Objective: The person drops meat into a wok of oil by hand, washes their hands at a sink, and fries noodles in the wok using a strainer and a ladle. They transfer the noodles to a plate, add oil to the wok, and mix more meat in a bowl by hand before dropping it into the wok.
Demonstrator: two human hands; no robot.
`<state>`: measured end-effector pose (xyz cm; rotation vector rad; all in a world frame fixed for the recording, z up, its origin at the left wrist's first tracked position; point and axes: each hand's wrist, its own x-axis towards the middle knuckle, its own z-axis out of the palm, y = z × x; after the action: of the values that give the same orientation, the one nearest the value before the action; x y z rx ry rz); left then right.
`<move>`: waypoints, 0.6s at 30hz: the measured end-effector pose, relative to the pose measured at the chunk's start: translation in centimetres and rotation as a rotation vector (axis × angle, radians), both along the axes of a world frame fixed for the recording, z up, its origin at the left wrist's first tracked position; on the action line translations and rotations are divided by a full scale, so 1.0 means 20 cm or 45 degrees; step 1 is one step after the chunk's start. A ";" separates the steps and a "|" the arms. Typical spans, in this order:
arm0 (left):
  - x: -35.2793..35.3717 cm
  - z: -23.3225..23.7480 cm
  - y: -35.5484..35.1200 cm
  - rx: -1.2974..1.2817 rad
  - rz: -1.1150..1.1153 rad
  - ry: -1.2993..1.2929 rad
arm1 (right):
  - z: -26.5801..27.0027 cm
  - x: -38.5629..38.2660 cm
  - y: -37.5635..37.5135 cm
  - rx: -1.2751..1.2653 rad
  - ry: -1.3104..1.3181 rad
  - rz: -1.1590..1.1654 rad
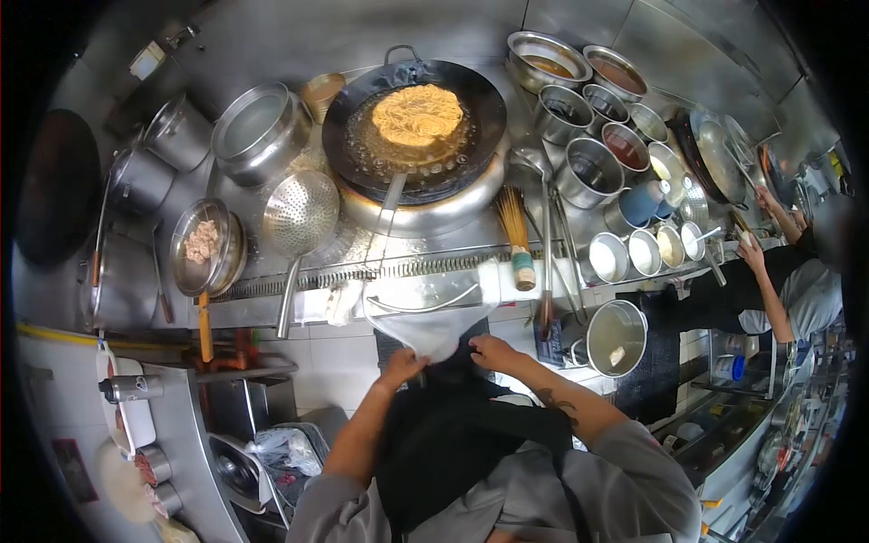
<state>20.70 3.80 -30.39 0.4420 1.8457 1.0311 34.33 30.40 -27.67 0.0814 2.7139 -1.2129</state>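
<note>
Both forearms are bent in close to the apron, left hand (401, 366) and right hand (493, 351) side by side, each grip closed on the lower edge of a soft white cloth (434, 330). The cloth drapes off the front lip of the shiny steel counter (425, 288). It hangs just below the round black wok (480, 109), where a flat golden noodle cake (416, 116) bubbles in oil, with a perforated metal skimmer (299, 215) to its left.
</note>
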 end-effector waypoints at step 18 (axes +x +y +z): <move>0.14 -0.06 0.01 0.722 0.632 -1.649 | 0.27 -0.26 -0.67 -1.045 -0.556 -0.670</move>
<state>23.50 4.06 -31.60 -0.3734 0.4697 1.6262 29.13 16.97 -22.34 0.8623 1.7031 -2.0478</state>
